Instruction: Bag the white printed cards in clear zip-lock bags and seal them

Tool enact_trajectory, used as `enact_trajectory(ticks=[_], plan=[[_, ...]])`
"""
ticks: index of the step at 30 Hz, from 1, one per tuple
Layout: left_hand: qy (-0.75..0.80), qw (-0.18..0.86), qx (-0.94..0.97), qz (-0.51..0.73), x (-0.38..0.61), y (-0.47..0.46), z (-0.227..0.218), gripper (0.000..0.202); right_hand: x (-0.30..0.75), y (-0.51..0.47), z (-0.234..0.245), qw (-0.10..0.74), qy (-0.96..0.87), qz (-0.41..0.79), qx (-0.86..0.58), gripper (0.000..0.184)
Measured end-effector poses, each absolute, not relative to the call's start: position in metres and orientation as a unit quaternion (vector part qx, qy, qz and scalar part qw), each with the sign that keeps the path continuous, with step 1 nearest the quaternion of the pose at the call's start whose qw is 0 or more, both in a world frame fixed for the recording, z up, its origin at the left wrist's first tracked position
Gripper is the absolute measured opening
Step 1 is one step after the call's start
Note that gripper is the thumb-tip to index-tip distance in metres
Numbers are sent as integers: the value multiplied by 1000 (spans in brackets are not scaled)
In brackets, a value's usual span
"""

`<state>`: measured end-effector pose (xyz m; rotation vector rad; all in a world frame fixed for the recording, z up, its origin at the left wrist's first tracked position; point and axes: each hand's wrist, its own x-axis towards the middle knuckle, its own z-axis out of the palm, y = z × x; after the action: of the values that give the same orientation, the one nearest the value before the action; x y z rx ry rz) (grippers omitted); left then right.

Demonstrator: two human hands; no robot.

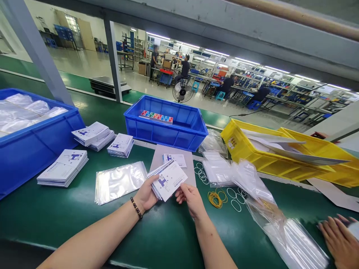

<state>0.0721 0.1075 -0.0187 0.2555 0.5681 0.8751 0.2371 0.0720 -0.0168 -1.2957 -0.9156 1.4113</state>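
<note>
My left hand (147, 194) grips a fanned stack of white printed booklets (172, 180), thumb on top and fingers beneath. At the stack's lower right corner, my right hand (190, 198) pinches the edge of a booklet between thumb and curled fingers. Just behind them, another booklet pile (179, 160) lies on a grey board (157, 154). To the left, a sheaf of clear plastic bags (120, 181) lies flat on the green table. Past it stand more booklet stacks, one at the near left (64, 168) and one further back (121, 145).
A blue bin (165, 130) stands behind, a bag-filled blue bin (42, 140) at left, and a yellow bin (269, 164) at right. White rings (201, 173), yellow rubber bands (214, 200) and plastic bags (294, 239) lie rightward. Another person's hand (338, 237) is at far right.
</note>
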Motion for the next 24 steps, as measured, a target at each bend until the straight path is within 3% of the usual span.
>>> enact_trajectory(ticks=[5, 9, 13, 16, 19, 24], plan=[[269, 857, 145, 415, 73, 107, -25, 64, 235, 70, -18, 501, -395, 549, -541, 42], [271, 847, 129, 438, 73, 108, -21, 60, 240, 73, -17, 565, -365, 500, -545, 28], [272, 846, 139, 438, 71, 111, -12, 58, 260, 71, -5, 606, -364, 476, -523, 29], [291, 842, 150, 428, 68, 114, -6, 61, 278, 64, 7, 558, -460, 437, -535, 23], [298, 830, 134, 452, 65, 117, 0, 55, 288, 58, 12, 439, -608, 348, -563, 16], [333, 815, 108, 462, 65, 120, 1, 47, 269, 58, 0, 385, -742, 12, -548, 25]])
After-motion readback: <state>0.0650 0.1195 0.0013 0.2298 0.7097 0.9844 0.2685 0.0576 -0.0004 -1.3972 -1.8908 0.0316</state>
